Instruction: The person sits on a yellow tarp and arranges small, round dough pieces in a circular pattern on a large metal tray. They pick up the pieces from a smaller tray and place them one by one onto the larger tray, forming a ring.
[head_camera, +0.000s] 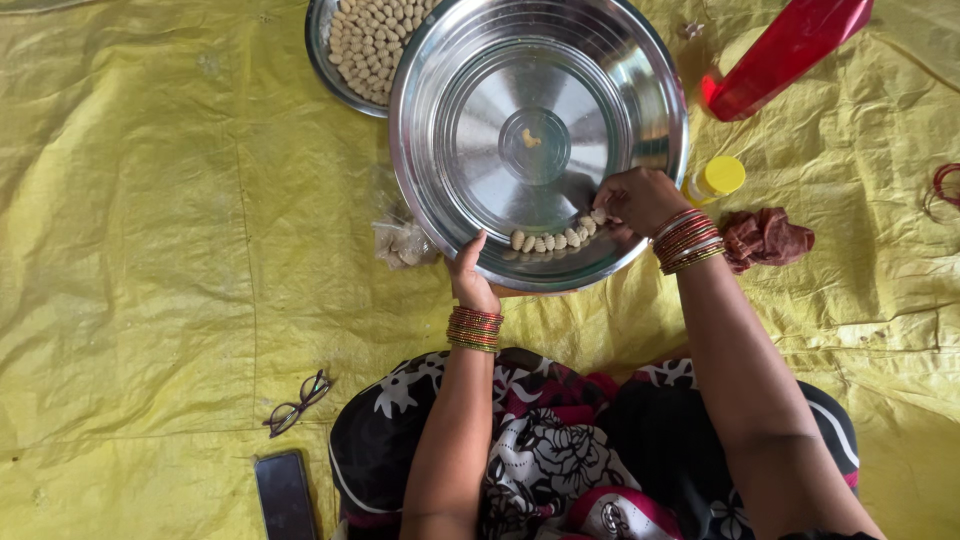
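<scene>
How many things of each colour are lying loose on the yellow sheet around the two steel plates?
Red: 2, the red plastic bottle and crumpled dark red cloth
Yellow: 1, the yellow-capped small jar
Black: 2, the dark-framed eyeglasses and black phone
Total: 5

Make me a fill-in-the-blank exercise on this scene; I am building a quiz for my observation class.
1. The right hand sets small pale pieces in a curved ___ inside the large steel basin.
2. The left hand grips the basin's near ___.
3. A pair of ___ lies on the yellow sheet above the dark phone.
4. Beside the right wrist stands a small bottle with a ___ cap.

Missing words: row; rim; glasses; yellow
</scene>
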